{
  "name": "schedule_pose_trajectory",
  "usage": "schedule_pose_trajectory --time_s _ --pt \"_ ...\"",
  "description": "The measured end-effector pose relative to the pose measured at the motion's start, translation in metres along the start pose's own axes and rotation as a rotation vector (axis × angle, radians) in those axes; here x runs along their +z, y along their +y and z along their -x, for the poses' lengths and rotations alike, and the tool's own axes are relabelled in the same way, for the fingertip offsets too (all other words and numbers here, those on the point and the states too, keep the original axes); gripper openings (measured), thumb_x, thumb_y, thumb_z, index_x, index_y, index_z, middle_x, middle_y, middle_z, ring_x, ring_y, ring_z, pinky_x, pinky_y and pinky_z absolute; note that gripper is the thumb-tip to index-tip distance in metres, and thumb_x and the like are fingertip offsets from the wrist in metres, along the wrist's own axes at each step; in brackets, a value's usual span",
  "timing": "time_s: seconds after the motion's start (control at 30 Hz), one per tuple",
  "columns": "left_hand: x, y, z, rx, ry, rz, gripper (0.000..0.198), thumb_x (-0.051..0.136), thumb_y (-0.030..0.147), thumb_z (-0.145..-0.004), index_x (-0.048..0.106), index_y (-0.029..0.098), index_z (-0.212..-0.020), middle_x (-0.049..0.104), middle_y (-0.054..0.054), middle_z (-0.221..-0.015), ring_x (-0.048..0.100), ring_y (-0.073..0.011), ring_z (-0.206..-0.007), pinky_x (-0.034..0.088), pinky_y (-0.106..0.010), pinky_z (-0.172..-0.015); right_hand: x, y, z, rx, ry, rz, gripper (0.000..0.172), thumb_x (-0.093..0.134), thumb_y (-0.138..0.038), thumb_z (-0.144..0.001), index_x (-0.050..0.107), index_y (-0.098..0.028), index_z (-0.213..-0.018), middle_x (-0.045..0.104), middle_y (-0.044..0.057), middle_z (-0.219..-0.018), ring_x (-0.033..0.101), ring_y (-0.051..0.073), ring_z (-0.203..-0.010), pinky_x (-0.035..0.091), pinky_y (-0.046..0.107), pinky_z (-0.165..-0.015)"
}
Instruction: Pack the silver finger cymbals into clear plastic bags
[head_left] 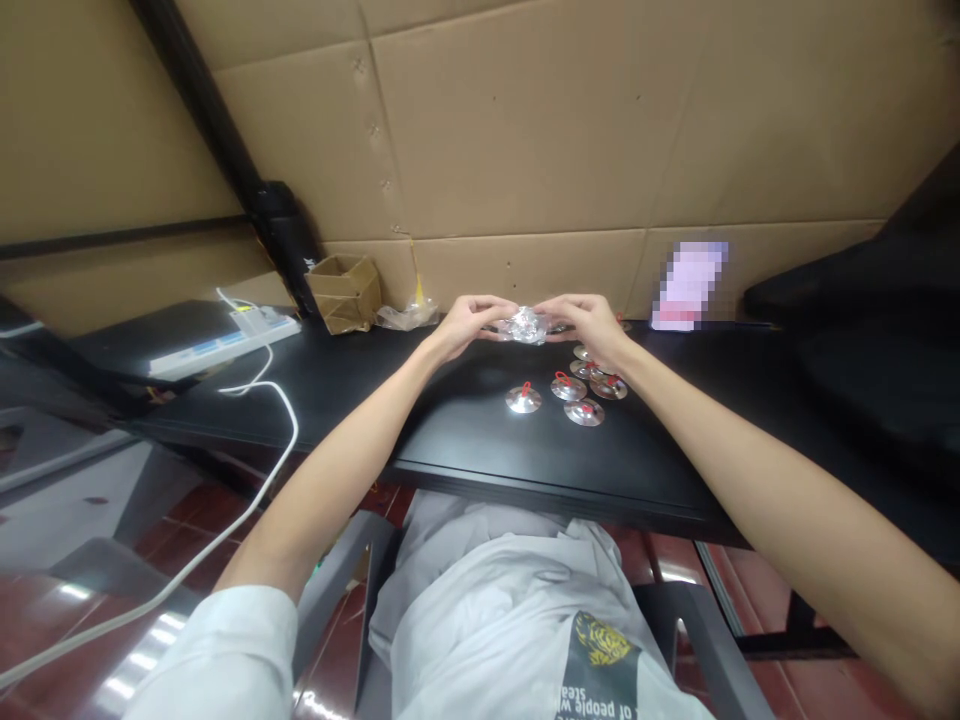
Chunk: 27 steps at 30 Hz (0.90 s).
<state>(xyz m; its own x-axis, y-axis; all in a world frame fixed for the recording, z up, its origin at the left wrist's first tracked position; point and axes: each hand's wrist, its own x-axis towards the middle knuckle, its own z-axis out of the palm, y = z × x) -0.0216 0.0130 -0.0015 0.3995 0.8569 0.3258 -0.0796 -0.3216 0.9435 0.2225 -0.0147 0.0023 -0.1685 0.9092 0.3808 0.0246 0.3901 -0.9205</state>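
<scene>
Looking down from the head view, you have both arms stretched forward over a black table (450,430). Your left hand (466,322) and your right hand (589,325) meet at the far part of the table, close to the wall. Between them is a small shiny packet (526,325) of crinkled clear plastic. Each hand pinches one side of the packet with the fingertips, the left from the left side and the right from the right side. I cannot tell if the packet rests on the table or is lifted a little above it.

Just under your right hand lie several small silver discs (523,399) with red loops on top. They are flat on the table in a loose group, some touching and one a bit apart at the left.

At the left, against the wall, stands an open cardboard box (345,290), and a crumpled clear bag (405,316) lies just beside it. Farther left is a white power strip (225,338), and its cable (279,440) hangs over the table edge. Behind everything the wall (525,130) is covered with cardboard.
</scene>
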Motion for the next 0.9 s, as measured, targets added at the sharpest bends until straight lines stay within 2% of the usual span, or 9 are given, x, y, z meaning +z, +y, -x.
schedule_pose_trajectory --time_s 0.13,0.23,0.47,0.57,0.67,0.77,0.9 --pt "0.003 -0.003 0.000 0.041 0.036 -0.006 0.060 0.103 0.036 -0.062 0.082 0.014 -0.113 0.081 -0.014 -0.115 0.076 -0.0235 -0.099 0.064 -0.044 -0.095 0.003 -0.002 0.005 -0.033 -0.027 0.011 0.057 0.107 -0.039 -0.056 0.083 -0.019 -0.103 0.083 0.009 -0.094 0.079 0.025 -0.084 0.073 0.042 -0.079" --pt "0.000 -0.006 -0.002 0.060 0.039 0.003 0.065 0.105 0.028 -0.055 0.081 0.013 -0.114 0.081 -0.014 -0.111 0.077 -0.0236 -0.097 0.064 -0.046 -0.097 0.003 -0.005 0.007 -0.041 -0.052 0.007 0.065 0.109 -0.039 -0.052 0.081 -0.018 -0.106 0.082 0.008 -0.089 0.080 0.025 -0.081 0.073 0.047 -0.084" --pt "-0.001 -0.005 -0.009 0.027 0.042 -0.003 0.062 0.100 0.017 -0.053 0.081 0.011 -0.112 0.081 -0.014 -0.106 0.077 -0.0249 -0.094 0.063 -0.047 -0.096 0.004 -0.006 0.002 -0.032 -0.089 -0.001 0.062 0.109 -0.032 -0.054 0.080 -0.019 -0.107 0.081 0.006 -0.085 0.079 0.025 -0.077 0.073 0.051 -0.087" --pt "0.003 -0.006 -0.010 0.038 0.076 -0.017 0.058 0.096 0.014 -0.057 0.081 0.012 -0.112 0.081 -0.013 -0.105 0.075 -0.0238 -0.092 0.062 -0.048 -0.097 0.006 -0.001 -0.002 -0.020 -0.070 -0.010 0.059 0.106 -0.025 -0.056 0.080 -0.019 -0.108 0.081 0.008 -0.097 0.079 0.024 -0.080 0.074 0.050 -0.088" --pt "0.000 -0.010 -0.011 0.031 0.162 -0.041 0.050 0.092 0.014 -0.063 0.081 0.013 -0.112 0.081 -0.013 -0.104 0.074 -0.0227 -0.089 0.062 -0.050 -0.098 0.003 0.006 -0.004 0.028 -0.007 -0.037 0.057 0.101 -0.015 -0.057 0.079 -0.021 -0.109 0.080 0.010 -0.115 0.080 0.025 -0.089 0.074 0.049 -0.087" --pt "-0.011 -0.022 -0.013 0.001 0.228 -0.159 0.048 0.087 0.009 -0.066 0.079 0.012 -0.113 0.081 -0.014 -0.107 0.074 -0.0236 -0.091 0.061 -0.051 -0.101 -0.005 0.012 -0.006 0.093 0.066 -0.027 0.054 0.093 -0.006 -0.059 0.077 -0.021 -0.109 0.078 0.012 -0.122 0.080 0.025 -0.086 0.075 0.045 -0.077" --pt "-0.025 -0.041 -0.018 -0.008 0.185 -0.365 0.058 0.086 0.007 -0.064 0.076 0.010 -0.121 0.078 -0.020 -0.124 0.075 -0.0285 -0.103 0.056 -0.052 -0.108 -0.010 0.016 -0.007 0.090 0.097 0.107 0.042 0.084 -0.006 -0.065 0.078 -0.019 -0.104 0.079 0.013 -0.112 0.079 0.025 -0.080 0.071 0.038 -0.059"
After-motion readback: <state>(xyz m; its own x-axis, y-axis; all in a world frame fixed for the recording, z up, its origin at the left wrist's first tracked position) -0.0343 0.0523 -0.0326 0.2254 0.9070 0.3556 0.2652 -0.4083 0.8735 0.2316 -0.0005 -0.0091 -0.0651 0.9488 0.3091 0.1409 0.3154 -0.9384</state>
